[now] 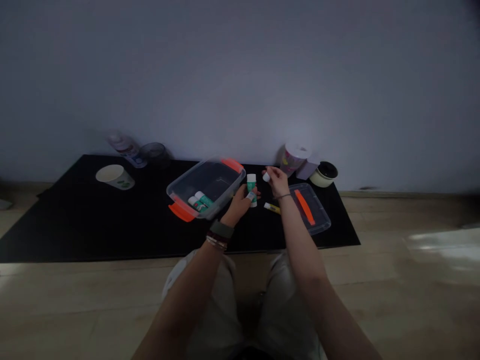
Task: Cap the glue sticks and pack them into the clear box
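My left hand (238, 204) is wrapped round a green and white glue stick (251, 184), which stands upright in its grip. To the right of it, my right hand (279, 183) pinches a small white cap (266, 177) between its fingertips, apart from the stick. Left of my hands is a clear plastic box (176, 186) with orange clips. Two more green and white glue sticks (200, 201) lie inside it at the near side. A yellow tube with a white end (272, 208) rests on the black table under my right hand.
The box's clear lid (321, 220) with an orange strip lies to the right. Behind it stand a patterned cup (294, 158), a pale box (307, 169) and a cream pot (324, 175). At the left are a paper cup (115, 177), a dark bowl (154, 155) and a bottle (127, 149).
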{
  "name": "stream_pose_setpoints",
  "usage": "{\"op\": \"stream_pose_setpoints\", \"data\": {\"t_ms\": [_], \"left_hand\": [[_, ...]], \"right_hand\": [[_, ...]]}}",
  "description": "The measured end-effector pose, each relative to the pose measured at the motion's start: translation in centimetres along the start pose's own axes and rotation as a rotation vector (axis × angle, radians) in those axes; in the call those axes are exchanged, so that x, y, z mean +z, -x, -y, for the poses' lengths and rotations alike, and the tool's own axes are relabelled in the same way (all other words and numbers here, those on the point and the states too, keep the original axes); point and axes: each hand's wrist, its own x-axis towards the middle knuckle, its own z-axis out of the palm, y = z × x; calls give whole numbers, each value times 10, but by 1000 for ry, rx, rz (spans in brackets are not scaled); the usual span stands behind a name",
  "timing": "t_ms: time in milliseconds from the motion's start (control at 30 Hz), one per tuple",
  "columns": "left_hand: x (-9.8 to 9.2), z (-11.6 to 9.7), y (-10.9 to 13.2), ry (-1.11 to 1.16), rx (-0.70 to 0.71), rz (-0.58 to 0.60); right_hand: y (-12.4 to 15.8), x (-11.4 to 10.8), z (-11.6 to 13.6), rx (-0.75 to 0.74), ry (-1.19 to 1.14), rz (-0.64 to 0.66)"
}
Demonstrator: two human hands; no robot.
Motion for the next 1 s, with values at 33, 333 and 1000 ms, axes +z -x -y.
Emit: {"op": "stream_pose_setpoints", "data": {"t_ms": [33, 333, 1000], "left_hand": [[0, 1, 0, -8, 10, 18], [1, 4, 9, -208, 140, 160], [3, -4, 14, -23, 60, 132]], "right_hand": [[8, 4, 6, 38, -226, 33], [47, 3, 30, 287, -765, 31], [64, -3, 29, -43, -126, 281]]}}
